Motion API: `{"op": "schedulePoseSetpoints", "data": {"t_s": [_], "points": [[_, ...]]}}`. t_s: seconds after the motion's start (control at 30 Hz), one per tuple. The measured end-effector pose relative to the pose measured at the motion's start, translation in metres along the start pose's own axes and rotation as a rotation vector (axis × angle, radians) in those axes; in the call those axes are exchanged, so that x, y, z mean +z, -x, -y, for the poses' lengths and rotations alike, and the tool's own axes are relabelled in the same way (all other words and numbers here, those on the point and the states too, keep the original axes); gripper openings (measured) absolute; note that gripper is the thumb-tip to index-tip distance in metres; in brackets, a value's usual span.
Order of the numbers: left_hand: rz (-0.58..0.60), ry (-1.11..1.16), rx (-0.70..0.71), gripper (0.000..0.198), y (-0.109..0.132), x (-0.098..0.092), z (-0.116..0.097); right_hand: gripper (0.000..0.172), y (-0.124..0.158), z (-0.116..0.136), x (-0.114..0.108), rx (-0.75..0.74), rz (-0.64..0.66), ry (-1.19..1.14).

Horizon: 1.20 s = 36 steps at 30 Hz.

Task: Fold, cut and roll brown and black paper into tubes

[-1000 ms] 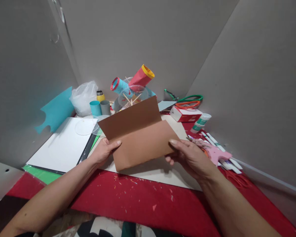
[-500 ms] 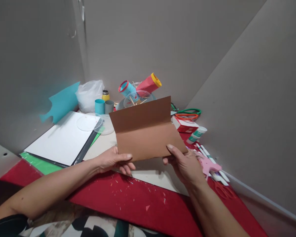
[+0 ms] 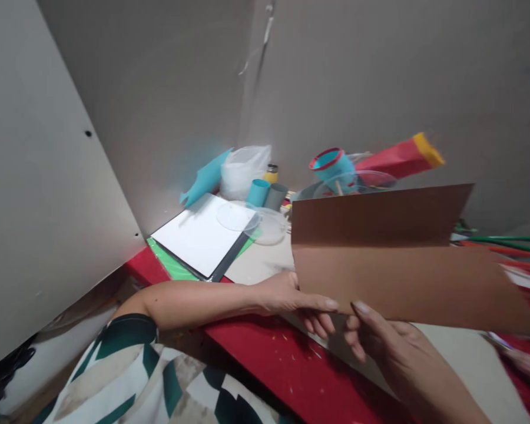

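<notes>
A folded sheet of brown card [image 3: 393, 277] is held up over the table, its far flap standing along a lengthwise crease. My left hand [image 3: 298, 300] grips its near left corner, thumb on top and fingers curled beneath. Close beside it, my right hand [image 3: 382, 335] pinches the near edge between thumb and fingers. Behind the card, a blue paper tube with a red rim [image 3: 333, 168] and a red paper tube with a yellow end [image 3: 401, 158] rest by a clear plastic bowl, which the card partly hides.
White sheets [image 3: 207, 232] lie on black and green ones at the left, with clear lids [image 3: 267, 227] alongside. Blue [image 3: 258, 192] and grey [image 3: 275, 196] rolls stand near a white plastic bag [image 3: 242, 171]. Blurred scissors handles [image 3: 512, 242] lie right. Grey walls enclose the red-covered table [image 3: 287, 359].
The view has swung left. My right hand has slid along the card's near edge toward my left hand, which keeps its hold on the left corner.
</notes>
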<state>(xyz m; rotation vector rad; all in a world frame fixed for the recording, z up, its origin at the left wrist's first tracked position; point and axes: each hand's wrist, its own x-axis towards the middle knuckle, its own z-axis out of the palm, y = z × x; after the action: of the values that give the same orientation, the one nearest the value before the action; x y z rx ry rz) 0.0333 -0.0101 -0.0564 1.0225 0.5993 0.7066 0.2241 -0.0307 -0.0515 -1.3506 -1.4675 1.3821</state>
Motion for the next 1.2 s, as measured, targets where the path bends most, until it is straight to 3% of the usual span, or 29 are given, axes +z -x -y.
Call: {"op": "schedulePoseSetpoints", "data": {"t_s": [0.23,0.4,0.6,0.8,1.0,1.2], "points": [[-0.121,-0.116,0.126,0.041,0.007,-0.008,-0.007,0.056,-0.011,0.003,0.017,-0.067,-0.286,-0.129],[-0.149,-0.153,0.124,0.034,0.003,-0.014,-0.011,0.053,-0.030,0.000,0.000,-0.216,-0.471,-0.247],[-0.131,-0.247,0.114,0.044,0.004,-0.011,-0.019,0.050,-0.039,0.001,-0.016,-0.341,-0.676,-0.329],[-0.135,-0.279,0.106,0.046,0.003,-0.014,-0.020,0.050,-0.044,-0.002,-0.017,-0.367,-0.690,-0.332],[-0.109,-0.256,0.099,0.045,0.001,-0.023,-0.016,0.043,-0.046,0.005,-0.019,-0.428,-0.651,-0.502],[-0.071,-0.285,0.073,0.044,0.001,-0.026,-0.014,0.049,-0.049,-0.002,-0.024,-0.447,-0.752,-0.357]]}}
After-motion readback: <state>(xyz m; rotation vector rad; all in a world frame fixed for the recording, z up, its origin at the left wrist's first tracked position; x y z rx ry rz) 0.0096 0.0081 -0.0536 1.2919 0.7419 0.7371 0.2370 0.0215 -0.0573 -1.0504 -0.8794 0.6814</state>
